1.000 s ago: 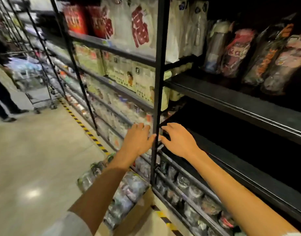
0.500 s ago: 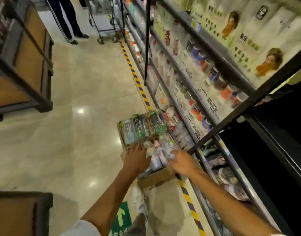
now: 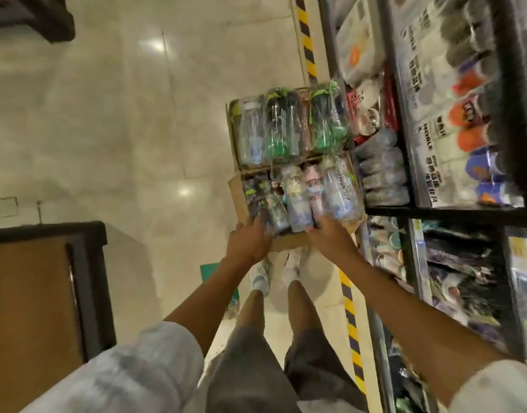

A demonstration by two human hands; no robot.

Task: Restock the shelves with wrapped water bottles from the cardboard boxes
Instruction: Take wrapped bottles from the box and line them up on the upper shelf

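Observation:
Two open cardboard boxes stand on the floor against the shelf foot. The far box (image 3: 233, 135) holds green and black wrapped bottles (image 3: 278, 129). The near box (image 3: 241, 201) holds several wrapped bottles lying side by side. My left hand (image 3: 246, 244) reaches into the near box, and its thumb and fingers close round the end of a dark wrapped bottle (image 3: 260, 201). My right hand (image 3: 330, 238) lies on the near end of a pale clear bottle (image 3: 339, 193); its fingertips are hidden behind the bottles.
The shelf unit (image 3: 435, 211) runs along the right, packed with cups and wrapped goods. A yellow-black floor stripe (image 3: 350, 317) marks its foot. A brown wooden stand (image 3: 44, 293) is at the lower left. My shoes (image 3: 275, 274) are just behind the near box.
I have turned from the empty dark shelf and looked down at the floor. Both hands dropped from the shelf edge into the near cardboard box and now lie on the bottles.

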